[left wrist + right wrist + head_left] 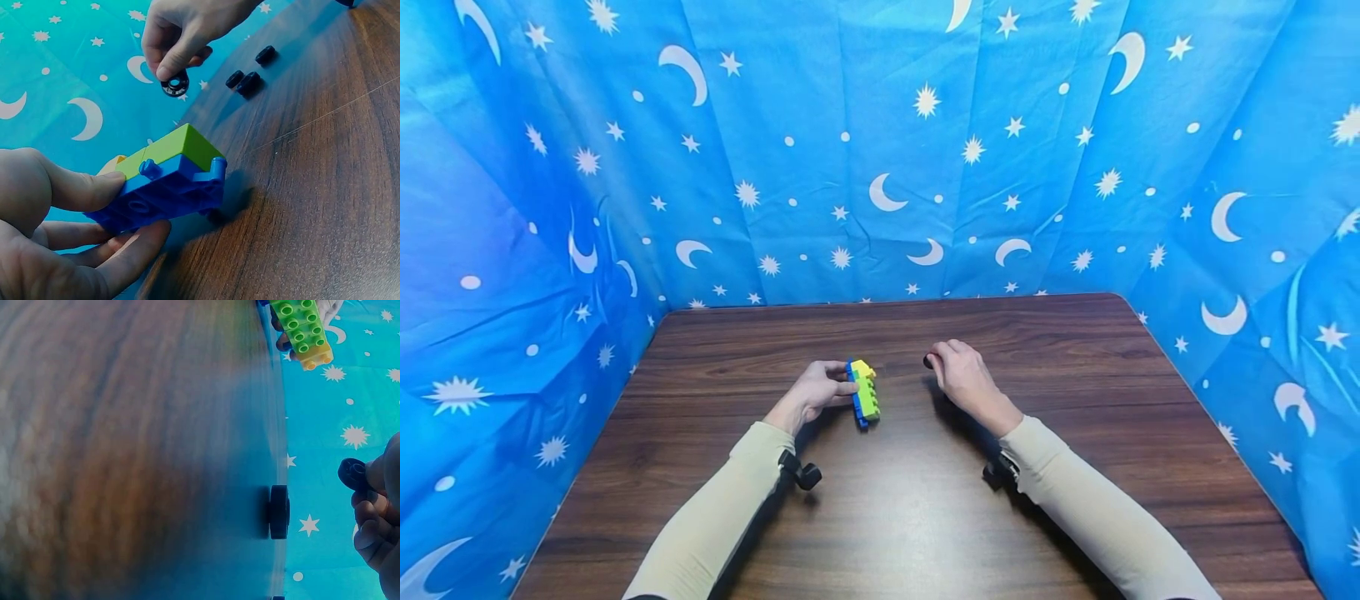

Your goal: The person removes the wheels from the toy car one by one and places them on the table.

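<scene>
In the head view, my left hand (816, 390) grips a block-built toy car (867, 396) between thumb and fingers. It has a blue base with short side pegs, lime-green studded bricks and a yellow brick at one end. The left wrist view shows the car's blue base (169, 194) tilted, with the thumb on its side and fingers beneath. To the right, my right hand (966, 379) pinches a small black wheel (175, 83) by its edge, above the table. Hand and car are apart; the wheel's hub faces the left wrist camera.
Several more black wheels (248, 83) lie on the brown wooden table (895, 517), beyond the car in the left wrist view. One wheel (279, 512) stands out near the right hand. A blue curtain (820, 167) with moons and stars surrounds the table's back and sides.
</scene>
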The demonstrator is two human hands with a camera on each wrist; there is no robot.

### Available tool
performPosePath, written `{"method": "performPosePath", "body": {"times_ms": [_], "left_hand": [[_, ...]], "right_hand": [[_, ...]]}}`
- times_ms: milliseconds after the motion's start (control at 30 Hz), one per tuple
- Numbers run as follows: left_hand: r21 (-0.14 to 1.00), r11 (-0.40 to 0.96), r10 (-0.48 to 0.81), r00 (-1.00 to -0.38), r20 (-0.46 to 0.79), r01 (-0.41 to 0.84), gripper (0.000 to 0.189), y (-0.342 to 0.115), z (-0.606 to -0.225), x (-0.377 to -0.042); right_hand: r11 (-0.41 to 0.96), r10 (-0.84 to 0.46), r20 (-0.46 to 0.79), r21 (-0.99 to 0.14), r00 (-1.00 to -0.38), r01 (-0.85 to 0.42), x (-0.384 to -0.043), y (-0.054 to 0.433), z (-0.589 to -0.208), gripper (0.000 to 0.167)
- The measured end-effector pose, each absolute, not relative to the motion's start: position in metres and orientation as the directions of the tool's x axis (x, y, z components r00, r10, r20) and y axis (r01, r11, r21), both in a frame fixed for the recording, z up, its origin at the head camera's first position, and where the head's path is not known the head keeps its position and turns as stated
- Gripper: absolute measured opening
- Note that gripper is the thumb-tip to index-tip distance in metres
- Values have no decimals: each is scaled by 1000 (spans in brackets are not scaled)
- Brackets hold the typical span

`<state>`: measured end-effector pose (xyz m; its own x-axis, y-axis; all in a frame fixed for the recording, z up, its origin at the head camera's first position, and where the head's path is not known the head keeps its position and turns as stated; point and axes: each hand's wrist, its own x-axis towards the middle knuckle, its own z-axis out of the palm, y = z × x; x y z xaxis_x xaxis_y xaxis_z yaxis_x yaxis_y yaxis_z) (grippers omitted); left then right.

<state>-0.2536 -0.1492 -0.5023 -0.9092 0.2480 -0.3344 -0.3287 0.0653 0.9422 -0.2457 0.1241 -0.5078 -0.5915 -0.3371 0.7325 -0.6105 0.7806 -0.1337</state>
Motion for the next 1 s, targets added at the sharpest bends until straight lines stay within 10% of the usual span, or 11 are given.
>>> {"method": "performPosePath", "body": {"times_ms": [1000], "left_hand": [[940,88,217,-915,-340,-329,53,-160,-506,-257]], "right_hand": [[863,-366,495,-137,-788,-486,-245,127,-508,11]]}}
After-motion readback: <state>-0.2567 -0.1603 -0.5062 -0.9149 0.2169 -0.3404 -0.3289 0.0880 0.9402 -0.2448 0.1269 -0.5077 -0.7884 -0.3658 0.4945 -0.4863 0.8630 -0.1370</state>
